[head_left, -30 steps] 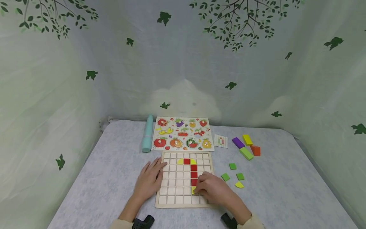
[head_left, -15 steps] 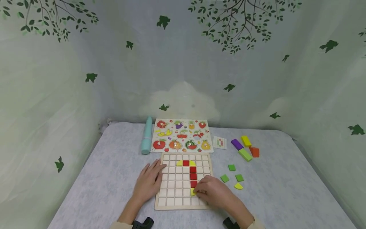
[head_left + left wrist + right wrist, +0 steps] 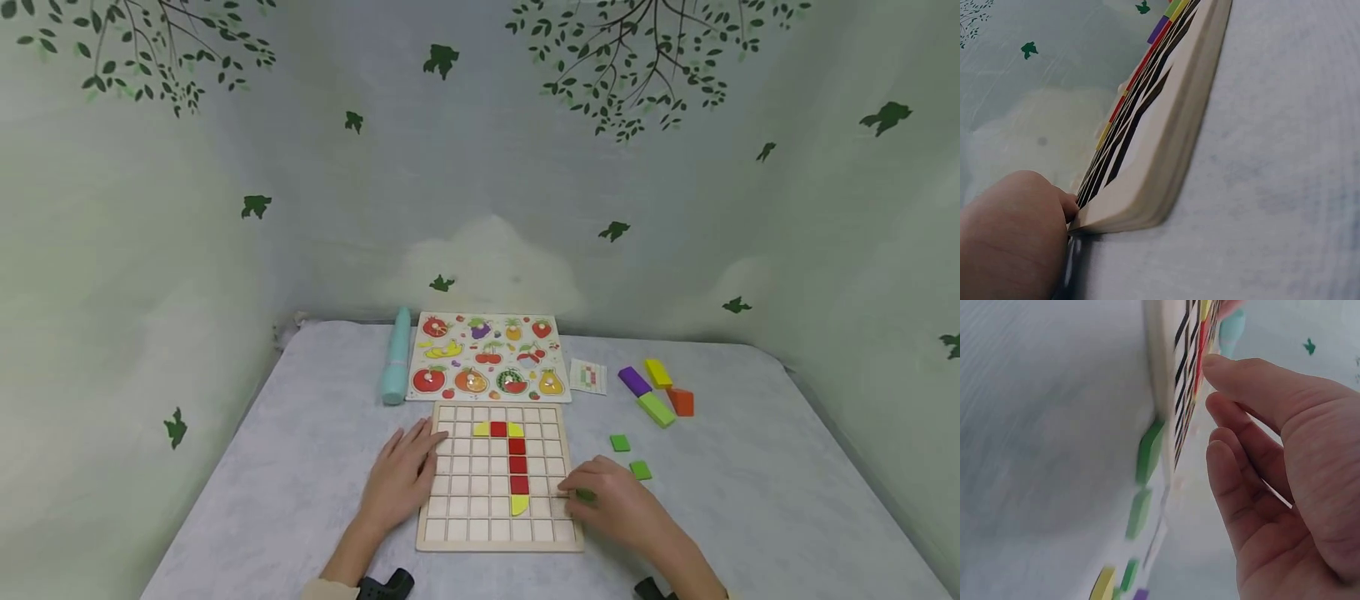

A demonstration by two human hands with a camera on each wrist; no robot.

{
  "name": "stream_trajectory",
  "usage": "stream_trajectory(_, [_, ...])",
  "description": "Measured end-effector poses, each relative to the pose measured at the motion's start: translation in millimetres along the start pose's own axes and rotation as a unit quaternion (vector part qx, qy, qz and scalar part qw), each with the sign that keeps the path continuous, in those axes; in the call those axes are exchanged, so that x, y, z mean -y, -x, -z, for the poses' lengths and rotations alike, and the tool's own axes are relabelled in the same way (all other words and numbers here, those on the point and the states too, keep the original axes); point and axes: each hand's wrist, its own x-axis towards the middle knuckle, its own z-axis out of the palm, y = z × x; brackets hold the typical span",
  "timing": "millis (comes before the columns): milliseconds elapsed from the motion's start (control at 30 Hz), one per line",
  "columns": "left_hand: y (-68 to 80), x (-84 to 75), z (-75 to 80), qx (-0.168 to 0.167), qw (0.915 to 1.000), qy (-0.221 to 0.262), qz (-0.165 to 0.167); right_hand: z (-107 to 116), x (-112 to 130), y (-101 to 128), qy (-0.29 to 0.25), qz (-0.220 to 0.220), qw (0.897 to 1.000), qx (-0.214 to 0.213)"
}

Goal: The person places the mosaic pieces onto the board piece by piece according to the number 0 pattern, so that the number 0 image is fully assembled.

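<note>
Your left hand (image 3: 400,477) lies flat with straight fingers on the left edge of the wooden grid board (image 3: 457,483), holding nothing. Your right hand (image 3: 611,500) rests just off the board's right edge with loosely bent fingers over a green square tile (image 3: 586,495) on the table (image 3: 750,500); you cannot tell whether it grips that tile. To the left of that hand, a yellow rounded tile (image 3: 519,504) sits in the board below a column of red tiles (image 3: 517,465), and two more green tiles (image 3: 640,470) lie just beyond the hand.
</note>
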Motion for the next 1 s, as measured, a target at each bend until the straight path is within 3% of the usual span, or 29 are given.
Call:
stream_trajectory(267, [-2.6, 2.2, -8.6, -0.04, 0.9987, -0.013, -0.028, 6.0, -27.6, 18.3, 0.005, -0.045, 0.998, -0.033])
stream_trajectory(400, [-3.4, 3.4, -9.5, -0.037, 0.9987, -0.011, -0.035, 10.0, -38.3, 25.0, 0.006, -0.073, 0.996, -0.048])
stream_trajectory(667, [-2.1, 3.9, -10.1, -0.02, 0.9994, -0.009, -0.027, 13.0, -48.5, 29.8, 0.027, -0.126, 0.991, -0.033])
stream_trajectory(1000, [-3.6, 2.3, -7.1, -0.01, 0.9996, -0.009, -0.024, -0.9, -43.4, 23.1, 0.017, -0.08, 0.996, -0.038])
